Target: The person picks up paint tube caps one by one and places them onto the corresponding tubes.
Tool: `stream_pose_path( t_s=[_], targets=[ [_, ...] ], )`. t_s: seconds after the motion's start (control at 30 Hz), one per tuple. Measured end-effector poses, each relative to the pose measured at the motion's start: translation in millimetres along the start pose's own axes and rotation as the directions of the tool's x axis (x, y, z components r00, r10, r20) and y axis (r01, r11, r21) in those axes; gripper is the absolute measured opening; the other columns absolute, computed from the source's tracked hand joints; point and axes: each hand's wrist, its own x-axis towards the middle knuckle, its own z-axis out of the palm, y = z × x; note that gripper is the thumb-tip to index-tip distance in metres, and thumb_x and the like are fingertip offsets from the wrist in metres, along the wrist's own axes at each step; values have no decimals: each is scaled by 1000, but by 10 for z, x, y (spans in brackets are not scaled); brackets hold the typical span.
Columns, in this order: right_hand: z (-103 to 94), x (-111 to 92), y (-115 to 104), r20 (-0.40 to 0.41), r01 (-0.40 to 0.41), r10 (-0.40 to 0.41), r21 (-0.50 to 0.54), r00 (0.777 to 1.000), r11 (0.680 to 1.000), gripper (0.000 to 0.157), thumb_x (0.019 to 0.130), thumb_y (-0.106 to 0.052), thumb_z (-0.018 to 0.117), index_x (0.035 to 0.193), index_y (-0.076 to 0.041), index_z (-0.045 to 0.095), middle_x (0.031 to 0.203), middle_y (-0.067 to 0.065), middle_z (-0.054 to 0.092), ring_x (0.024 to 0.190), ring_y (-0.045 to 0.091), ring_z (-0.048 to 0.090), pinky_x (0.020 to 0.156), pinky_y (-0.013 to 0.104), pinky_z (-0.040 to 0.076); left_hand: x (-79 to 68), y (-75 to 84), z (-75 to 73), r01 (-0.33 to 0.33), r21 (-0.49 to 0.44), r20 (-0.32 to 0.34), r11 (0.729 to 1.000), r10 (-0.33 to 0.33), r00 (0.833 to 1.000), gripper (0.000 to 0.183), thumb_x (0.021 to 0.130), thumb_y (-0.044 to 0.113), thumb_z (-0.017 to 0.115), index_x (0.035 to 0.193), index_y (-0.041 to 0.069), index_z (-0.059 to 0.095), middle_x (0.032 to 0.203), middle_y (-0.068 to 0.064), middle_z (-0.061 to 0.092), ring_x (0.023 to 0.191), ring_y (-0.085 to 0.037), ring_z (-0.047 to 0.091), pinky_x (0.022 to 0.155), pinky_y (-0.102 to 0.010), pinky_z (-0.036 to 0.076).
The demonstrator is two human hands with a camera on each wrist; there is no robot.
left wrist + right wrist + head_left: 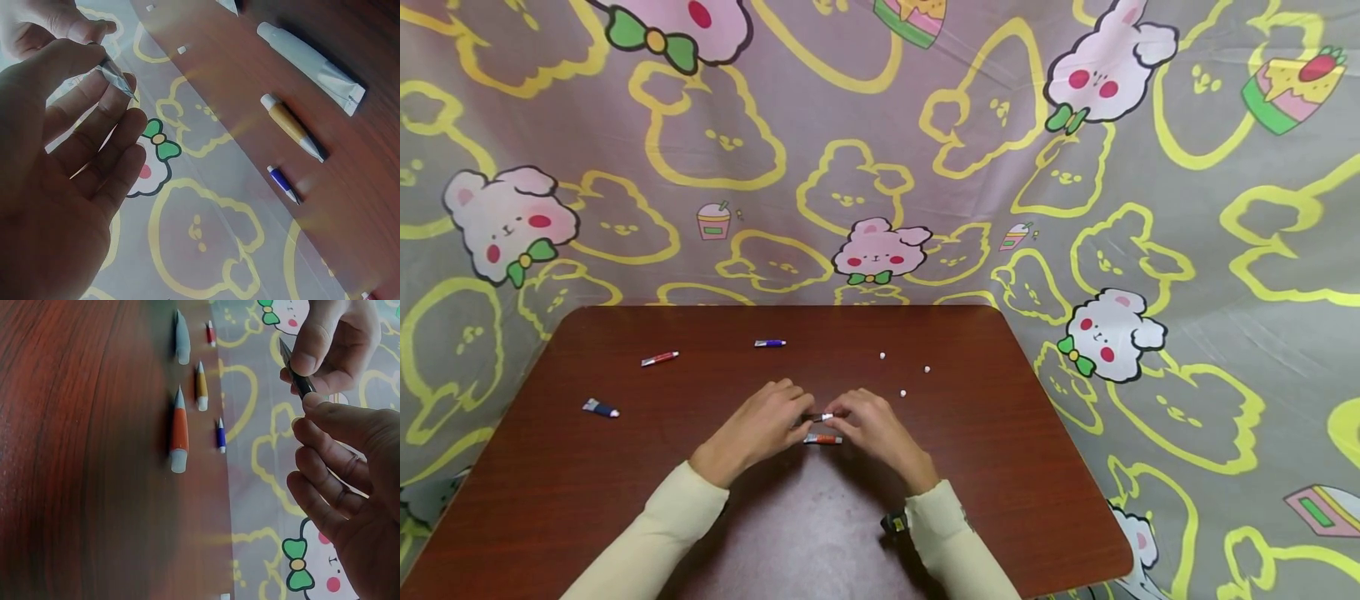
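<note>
While I watch from the head camera: both hands meet over the middle of the brown table [625, 500], nearer its front edge.
Left hand, head view: my left hand [760, 425] pinches one end of a small dark tube [817, 417] with curled fingers.
Right hand, head view: my right hand [871, 427] pinches the tube's other, white-capped end.
Held tube, place: I see it just above the surface, between the two hands.
Orange tube: an orange tube [823, 439] lies on the table right under the hands.
Far side: I count a red tube [659, 358] and a blue-violet tube [770, 342] near the back edge, well apart.
Left edge: a dark blue tube [600, 407] lies towards it.
Caps: three small white caps [902, 392] sit right of centre.
Backdrop: a grey cloth with bunny prints [1105, 333] hangs behind and beside the table.
Left wrist view: the left hand [56, 187] holds the crimped silver tail of the small dark tube [119, 78] between thumb and fingers; I can also see a white tube [309, 59] on the table.
Right wrist view: the right hand [350, 487] touches the small dark tube [299, 374] at its end with thumb and fingertips, the left hand [334, 344] gripping it above.
</note>
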Motion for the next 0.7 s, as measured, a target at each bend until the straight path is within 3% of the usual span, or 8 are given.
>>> stream_pose_path(
  t_s=[0.5,0.7],
  targets=[
    [17,-4,-48,11,-25,25,48,1000,999,12,106,-20,72,109,-11,79,105,0,80,99,16,73,87,31,59,0,-4,-5,11,-5,28,1000,-11,1000,23,86,22,90,92,13,71,88,0,72,85,-22,63,80,-40,55],
    [25,3,-46,9,-16,16,-3,1000,1000,24,110,-20,66,87,-13,69,81,-3,68,79,13,61,73,26,50,7,-4,9,-7,-14,1,1000,7,1000,23,85,21,90,91,14,69,86,0,70,85,-22,62,79,-39,53]
  ],
)
